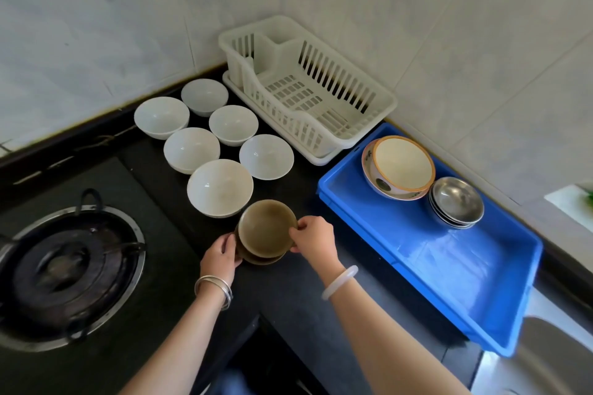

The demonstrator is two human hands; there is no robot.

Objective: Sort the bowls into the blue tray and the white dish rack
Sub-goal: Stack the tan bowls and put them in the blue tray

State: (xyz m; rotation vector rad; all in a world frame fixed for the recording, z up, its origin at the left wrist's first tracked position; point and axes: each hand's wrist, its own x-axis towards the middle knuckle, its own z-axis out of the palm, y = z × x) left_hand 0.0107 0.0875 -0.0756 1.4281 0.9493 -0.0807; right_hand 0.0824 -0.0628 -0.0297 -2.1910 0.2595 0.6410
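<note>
A stack of olive-brown bowls (266, 231) is gripped at opposite rims by the left hand (221, 255) and right hand (316, 236), likely for lifting toward the blue tray (449, 266).

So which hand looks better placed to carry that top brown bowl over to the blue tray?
Probably the right hand. It grips the top brown bowl on the rim facing the blue tray, which lies to the right. The left hand holds the stack's far side, steadying the lower bowl.

white bowls (220, 187) crowd the left, blue tray (481, 292) near half bare
</note>
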